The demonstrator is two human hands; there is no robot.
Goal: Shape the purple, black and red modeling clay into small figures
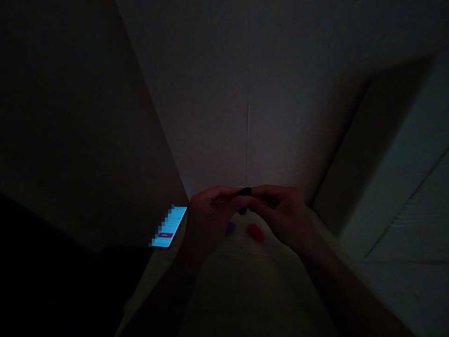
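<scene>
At left, a lit phone (174,228) lies on the dim table (242,285). Next comes your left hand (207,211), its fingers bent inward, pinching a small black piece (247,191). Beside that hand lies a purple piece (230,228), partly hidden. The black piece is between your hands; a red piece (256,232) lies nearer you. Rightmost, your right hand (286,209) pinches the black piece too, fingers curled closed.
</scene>
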